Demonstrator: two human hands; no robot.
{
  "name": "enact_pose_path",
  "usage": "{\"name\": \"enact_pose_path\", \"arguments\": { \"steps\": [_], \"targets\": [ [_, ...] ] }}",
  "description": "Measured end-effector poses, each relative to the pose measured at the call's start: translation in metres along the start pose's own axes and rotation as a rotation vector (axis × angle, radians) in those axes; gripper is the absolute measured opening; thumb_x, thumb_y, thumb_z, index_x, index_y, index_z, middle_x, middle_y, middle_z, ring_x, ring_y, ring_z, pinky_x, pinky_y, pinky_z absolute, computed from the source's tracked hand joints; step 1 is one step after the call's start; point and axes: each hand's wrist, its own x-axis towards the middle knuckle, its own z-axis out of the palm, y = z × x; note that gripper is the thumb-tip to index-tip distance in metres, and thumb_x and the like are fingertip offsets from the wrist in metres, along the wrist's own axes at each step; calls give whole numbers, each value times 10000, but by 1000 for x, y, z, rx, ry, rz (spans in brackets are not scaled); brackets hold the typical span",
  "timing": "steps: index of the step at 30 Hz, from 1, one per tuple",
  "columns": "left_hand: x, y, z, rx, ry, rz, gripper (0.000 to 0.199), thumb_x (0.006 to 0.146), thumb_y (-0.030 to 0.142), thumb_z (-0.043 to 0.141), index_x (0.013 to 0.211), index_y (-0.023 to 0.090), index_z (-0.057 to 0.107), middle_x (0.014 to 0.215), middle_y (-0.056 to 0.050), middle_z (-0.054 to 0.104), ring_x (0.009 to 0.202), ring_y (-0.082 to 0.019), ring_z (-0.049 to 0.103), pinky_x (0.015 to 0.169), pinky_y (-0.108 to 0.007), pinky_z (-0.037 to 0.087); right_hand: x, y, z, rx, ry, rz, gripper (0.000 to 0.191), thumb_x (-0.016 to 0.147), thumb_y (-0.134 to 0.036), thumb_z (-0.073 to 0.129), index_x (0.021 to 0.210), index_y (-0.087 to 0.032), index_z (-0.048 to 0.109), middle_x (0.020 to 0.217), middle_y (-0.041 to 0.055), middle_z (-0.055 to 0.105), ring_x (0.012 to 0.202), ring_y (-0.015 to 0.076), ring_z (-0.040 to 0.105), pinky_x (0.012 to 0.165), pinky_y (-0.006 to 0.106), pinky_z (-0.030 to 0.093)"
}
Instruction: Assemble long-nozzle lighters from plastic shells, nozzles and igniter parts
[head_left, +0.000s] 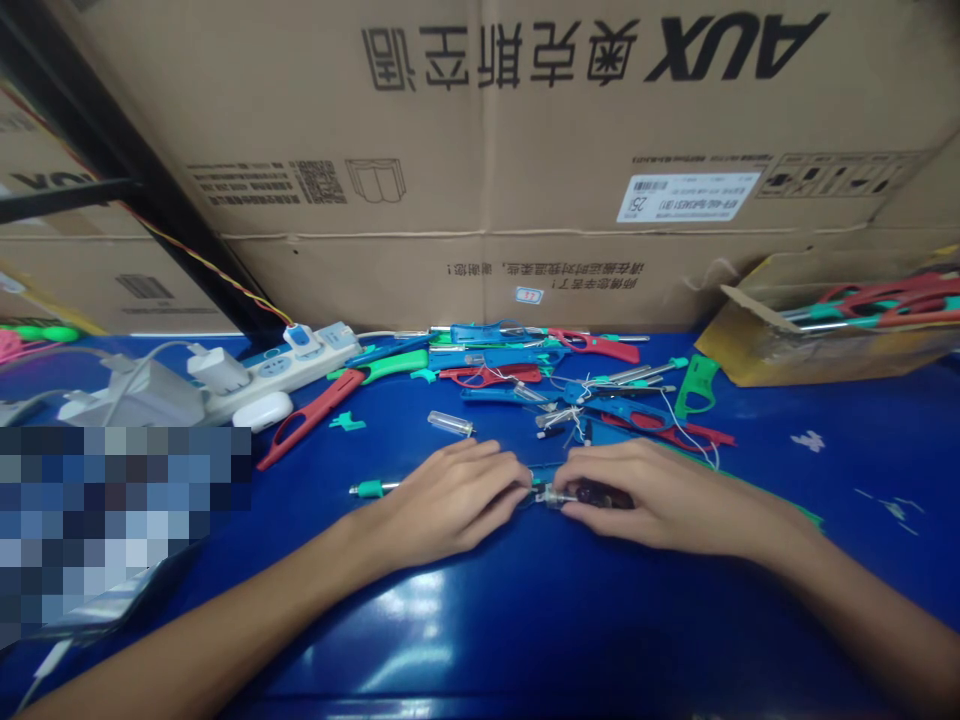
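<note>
2 hands, set near each other but apart: by the right hand a dark-handled tool is gripped, while the left hand is curled over a teal-tipped metal rod, its exact grip hidden. Between the fingertips, above the blue table, 1 small clear part is placed. Behind, 1 carton is printed upside down "AUX" and "奥克斯空调", with a white label affixed, its fine type unreadable.

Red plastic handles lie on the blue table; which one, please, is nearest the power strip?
The leftmost red handle, slanting beside the power strip; the other red ones lie farther right.
</note>
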Motion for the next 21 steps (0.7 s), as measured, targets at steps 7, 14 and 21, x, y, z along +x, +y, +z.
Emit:
{"name": "enact_pose_path", "arguments": {
  "steps": [7,14,21],
  "targets": [
    [-1,0,0,-8,4,-6,216,1058,271,370,1078,201,573,942,-28,632,832,-163,566,863,-341,452,1,2,1,-1,20,3,256,989,-399,504,1115,-243,664,1017,21,700,862,160,634,743,283,450],
    [0,0,0,-4,7,3,204,1055,263,378,1067,195,570,942,-25,633,831,-161,567,874,-343,452,0,-1,-1,-6,4,5,255,1001,-407,491,1114,-241,648,1019,11,686,855,148,621,734,272,445],
    [0,0,0,-7,5,2,210,1051,256,378,1075,192,576,938,-31,631,837,-162,574,880,-345,459,1,0,0,9,15,-11,266,998,-398,499,1131,-227,654,1025,36,692,855,164,627,735,283,453]
  ]
}}
